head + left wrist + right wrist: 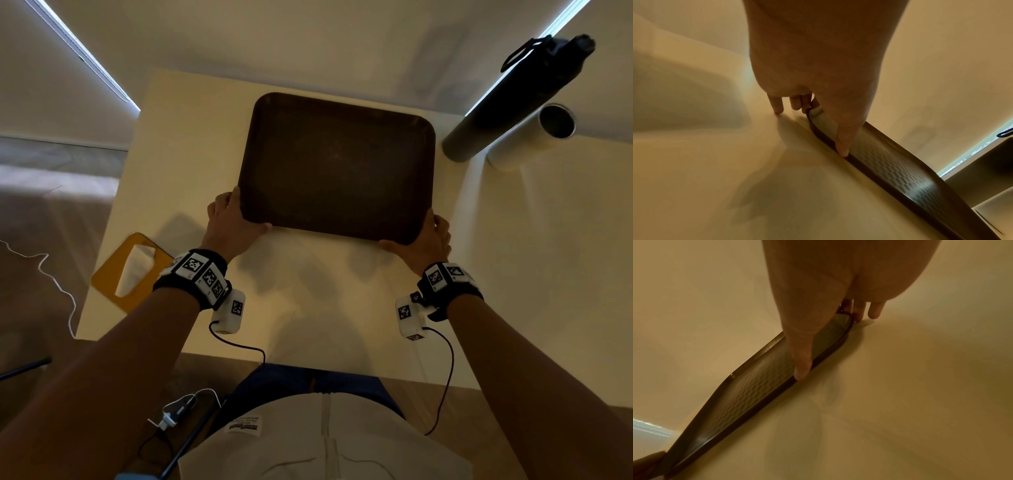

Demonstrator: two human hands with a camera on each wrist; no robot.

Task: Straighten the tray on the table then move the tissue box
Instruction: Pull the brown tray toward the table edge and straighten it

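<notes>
While both hands sit at the near corners of the tray (337, 168), the step in hand reads as the first one: straightening. The left hand (229, 222) wraps the near-left corner, thumb laid along the near rim and fingers (777, 105) reaching down past the left edge to the worktop (308, 291). The right hand (430, 240) mirrors it at the near-right corner, thumb on the near rim, fingers (875, 311) curled round the corner. Both hands therefore hold the tray; neither is free.

The tray lies flat on the pale worktop, nothing on it, its textured floor visible in both wrist views. In the head view its edges run slightly askew to the worktop edges, the near-right corner sitting nearer the person than the near-left. Judgement: alignment is not finished.

The tissue box (132, 270), yellow with a white tissue standing out of its slot, rests at the near-left edge of the worktop, just beside the left wrist and apart from the tray. It is untouched.

Off the far-right corner stand a dark bottle (513, 102) and a pale tube (534, 137), near the tray's far-right corner but not touching it.

Next move, as judged: a small turn of the tray, right corner pushed away or left corner drawn in, until its near rim runs parallel to the worktop's front edge. Then release, and the left hand is best placed for the tissue box.
</notes>
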